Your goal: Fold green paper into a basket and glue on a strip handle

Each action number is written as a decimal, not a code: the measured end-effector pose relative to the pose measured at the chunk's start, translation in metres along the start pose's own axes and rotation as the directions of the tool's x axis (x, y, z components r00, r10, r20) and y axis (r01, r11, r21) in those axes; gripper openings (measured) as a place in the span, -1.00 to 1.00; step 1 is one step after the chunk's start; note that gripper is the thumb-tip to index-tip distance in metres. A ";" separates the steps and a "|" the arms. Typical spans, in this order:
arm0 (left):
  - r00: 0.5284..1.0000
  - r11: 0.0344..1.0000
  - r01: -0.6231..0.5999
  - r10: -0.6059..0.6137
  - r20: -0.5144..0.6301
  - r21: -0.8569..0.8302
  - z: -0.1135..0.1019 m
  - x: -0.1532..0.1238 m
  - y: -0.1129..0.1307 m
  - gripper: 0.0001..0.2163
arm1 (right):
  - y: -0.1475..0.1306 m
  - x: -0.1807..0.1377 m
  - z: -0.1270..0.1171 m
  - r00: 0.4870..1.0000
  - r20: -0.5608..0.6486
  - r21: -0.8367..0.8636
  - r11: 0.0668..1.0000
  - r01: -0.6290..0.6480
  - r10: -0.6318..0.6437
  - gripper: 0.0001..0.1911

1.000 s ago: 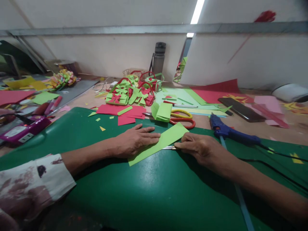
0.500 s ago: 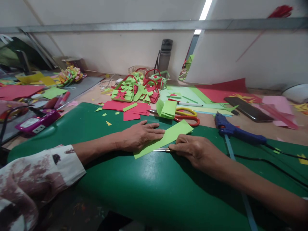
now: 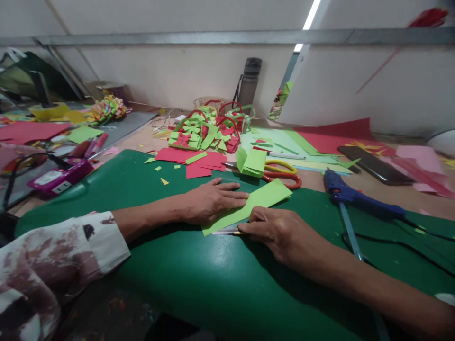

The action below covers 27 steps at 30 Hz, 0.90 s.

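A light green paper strip point(image 3: 261, 201) lies slanted on the dark green cutting mat point(image 3: 199, 279). My left hand point(image 3: 213, 201) rests flat on the strip's left part, fingers stretched out and pressing it down. My right hand point(image 3: 280, 232) is closed on a thin metal blade tool point(image 3: 225, 232), whose tip pokes out to the left along the strip's lower edge.
Red-and-yellow scissors point(image 3: 280, 173) and a folded green paper point(image 3: 251, 162) lie behind the strip. A blue glue gun point(image 3: 355, 199) with its black cable is at right. Paper baskets point(image 3: 206, 130), red sheets, a phone point(image 3: 375, 163) and a grey bottle point(image 3: 249, 85) stand further back.
My right hand has slid the blade leftward along the strip's lower edge, toward its near end. My left hand stays pressed on the paper. The view shifted slightly.
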State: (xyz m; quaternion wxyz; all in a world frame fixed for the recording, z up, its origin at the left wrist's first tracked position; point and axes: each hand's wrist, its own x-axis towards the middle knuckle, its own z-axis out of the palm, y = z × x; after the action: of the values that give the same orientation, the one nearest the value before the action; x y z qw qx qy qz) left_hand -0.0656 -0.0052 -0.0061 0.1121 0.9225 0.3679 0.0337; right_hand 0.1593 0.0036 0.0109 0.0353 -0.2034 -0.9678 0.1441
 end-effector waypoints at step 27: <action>0.992 0.961 -0.007 0.041 -0.119 0.278 -0.013 0.004 -0.008 -0.63 | 0.044 -0.026 -0.043 0.963 -0.253 -0.325 0.946 0.010 -0.097 -0.71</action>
State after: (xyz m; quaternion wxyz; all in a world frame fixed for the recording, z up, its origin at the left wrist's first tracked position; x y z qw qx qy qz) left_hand -0.0701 0.0054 0.0046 -0.0413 0.9296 0.3641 0.0403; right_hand 0.2055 0.0428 0.0386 0.1352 -0.1975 -0.9699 -0.0445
